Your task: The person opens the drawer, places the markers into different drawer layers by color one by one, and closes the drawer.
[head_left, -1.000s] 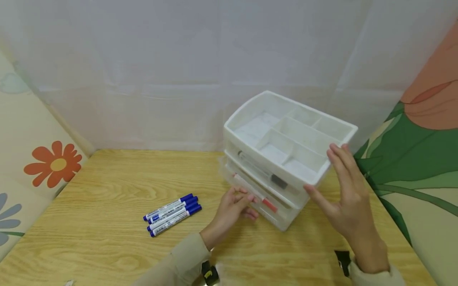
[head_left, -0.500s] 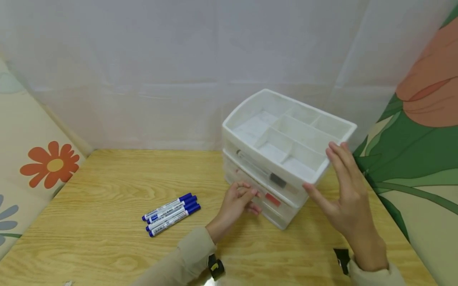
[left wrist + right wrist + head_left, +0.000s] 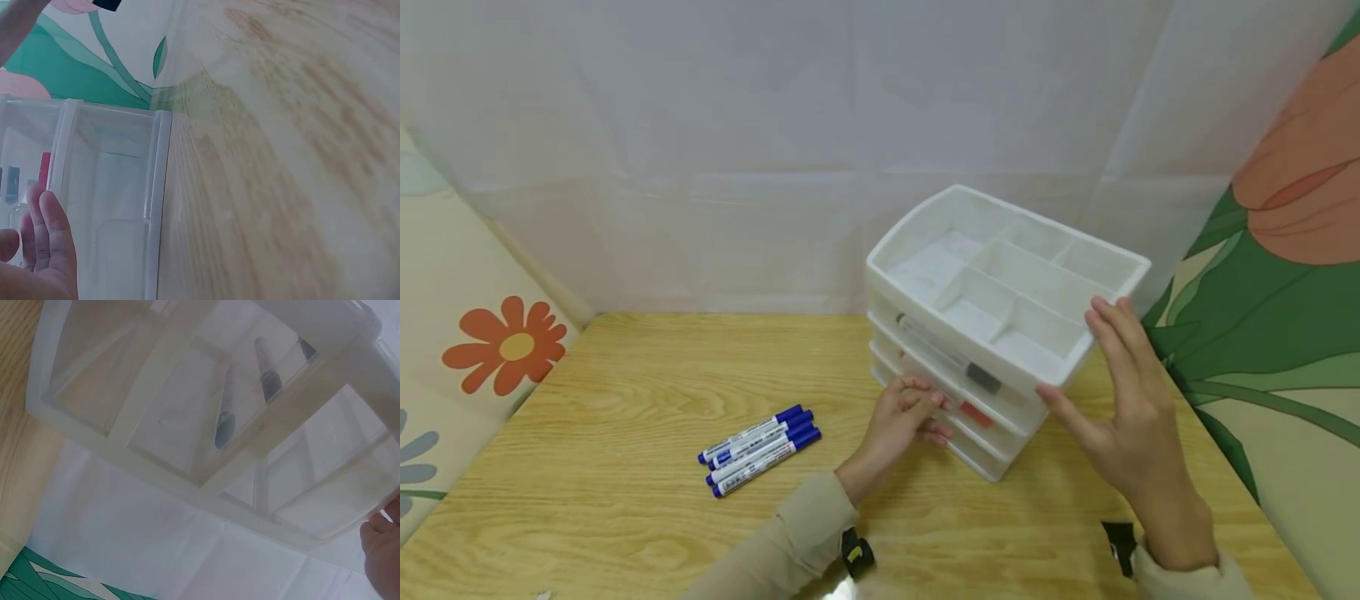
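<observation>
A white plastic drawer organizer [image 3: 955, 321] stands at an angle on the table, its divided top tray [image 3: 936, 262] facing up. My left hand [image 3: 898, 423] is at the front of the middle drawer, fingers slightly bent and fingertips right at its edge. In the left wrist view the fingers [image 3: 56, 231] lie nearly straight against the drawer fronts. A marker with a red cap [image 3: 977, 414] shows through the middle drawer, and a dark-capped marker [image 3: 982, 377] through the upper one. My right hand [image 3: 1131, 408] rests spread on the organizer's right corner, thumb at the front, fingertips on the side rim.
Several blue-capped markers [image 3: 763, 450] lie side by side on the wooden table [image 3: 625, 400], left of the organizer. A pale cloth backdrop [image 3: 737, 167] hangs behind. Panels with printed flowers [image 3: 1292, 333] stand at both sides.
The middle drawer, pulled out one second ago, has slid back into the organizer with my left hand following it. My right hand has stayed on the corner.
</observation>
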